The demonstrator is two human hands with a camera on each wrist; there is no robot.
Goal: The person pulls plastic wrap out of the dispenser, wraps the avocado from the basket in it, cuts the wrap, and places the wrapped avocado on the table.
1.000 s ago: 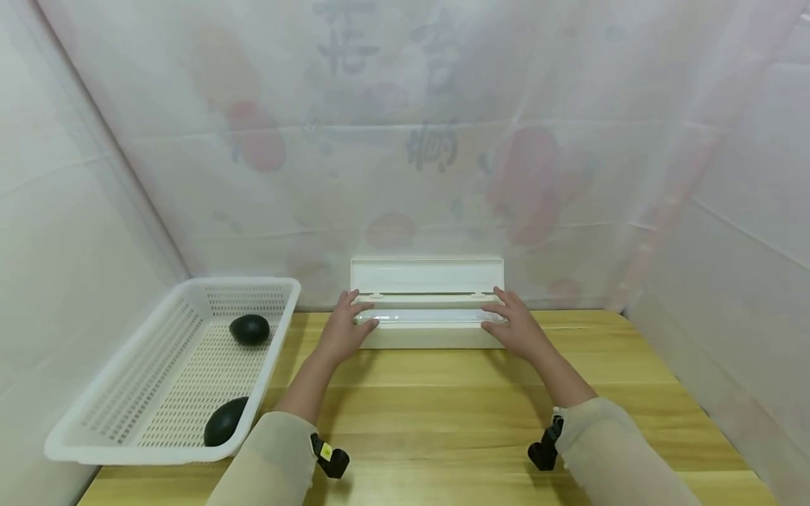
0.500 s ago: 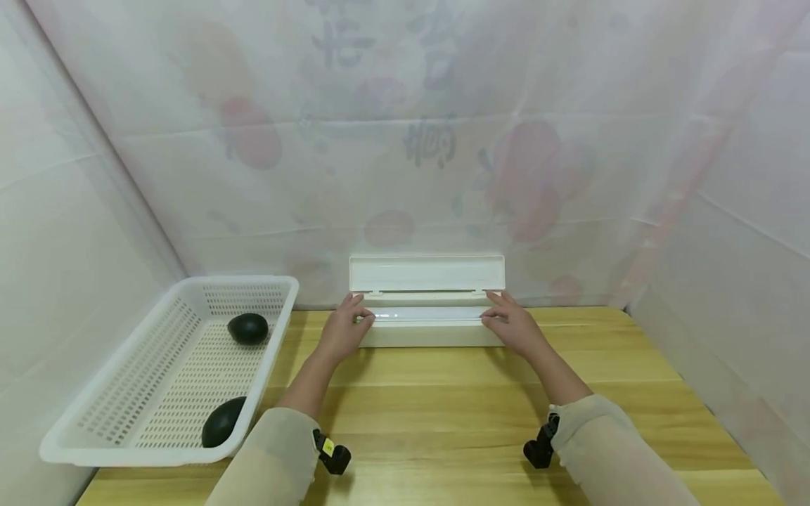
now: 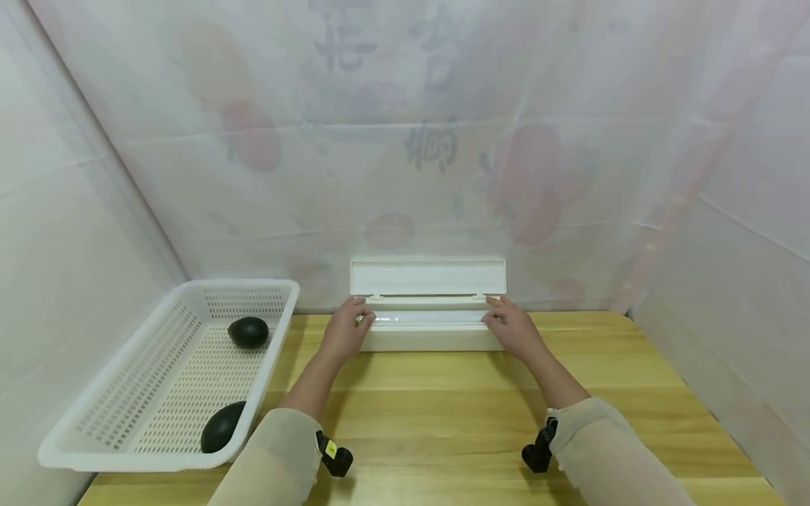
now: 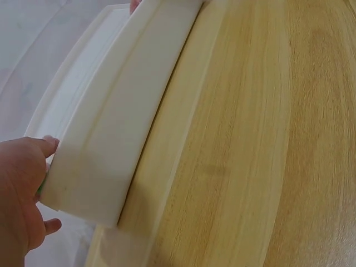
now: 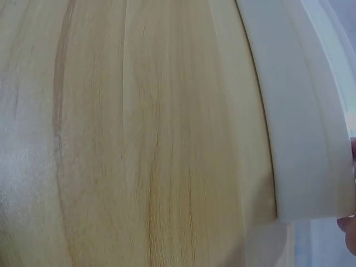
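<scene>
A long white cling film dispenser box (image 3: 433, 341) stands at the back of the table, its lid (image 3: 427, 277) raised against the curtain. Inside lies a glossy, pale roll of cling film (image 3: 430, 318). At the left end of the roll, my left hand (image 3: 345, 329) pinches with thumb and fingers. My right hand (image 3: 514, 330) does likewise at the right end. The left wrist view has the left hand (image 4: 19, 189) beside the box's end wall, its fingertips partly hidden. Only a few fingertips of the right hand (image 5: 351, 233) show in the right wrist view.
To the left, a white perforated basket (image 3: 287, 316) holds two dark green, avocado-like fruits, one at the back (image 3: 249, 332) and one at the front (image 3: 223, 427). The wooden table (image 3: 436, 414) reaches the patterned curtain (image 3: 392, 169) behind the box.
Both hands had spread fingers over the box ends one second ago; since then thumbs and fingers have closed on the roll's ends. Box and basket have stayed put.
</scene>
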